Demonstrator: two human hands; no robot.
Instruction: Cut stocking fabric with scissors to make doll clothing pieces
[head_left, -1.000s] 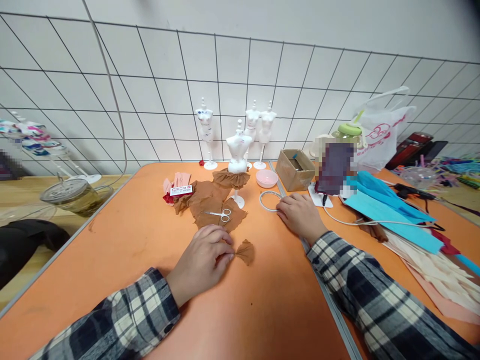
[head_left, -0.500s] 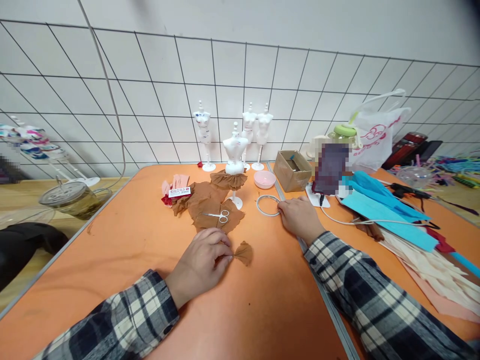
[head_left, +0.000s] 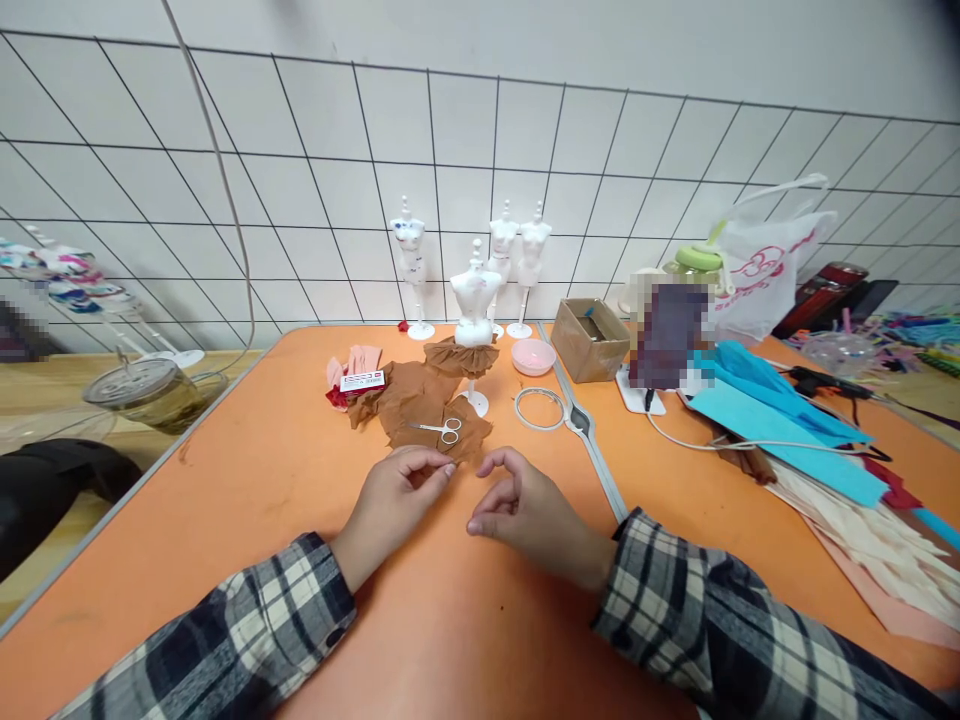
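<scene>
My left hand (head_left: 401, 500) is closed in a pinch on a small gathered piece of brown fabric, which barely stands out against the brown cloth behind it. Facing it, my right hand (head_left: 532, 515) has its thumb and curled forefinger apart, with nothing visible between them. Just beyond my hands, small scissors (head_left: 448, 431) lie on the crumpled brown cloth (head_left: 416, 390). A white mini dress form (head_left: 475, 300) wearing a ruffled brown skirt (head_left: 461, 358) stands behind. Thin silvery rings (head_left: 541, 409) rest on the orange table to the right.
A pink bowl (head_left: 533, 356) and a cardboard box (head_left: 591, 340) stand at the back right, beside a phone (head_left: 667, 335) on a stand. Blue fabric (head_left: 780, 440) and pale strips pile up at the right. More dress forms (head_left: 411, 260) line the wall.
My right hand has left the silvery rings and come left, close to my left hand. My left hand has lifted slightly with the small brown piece, which now sits farther back.
</scene>
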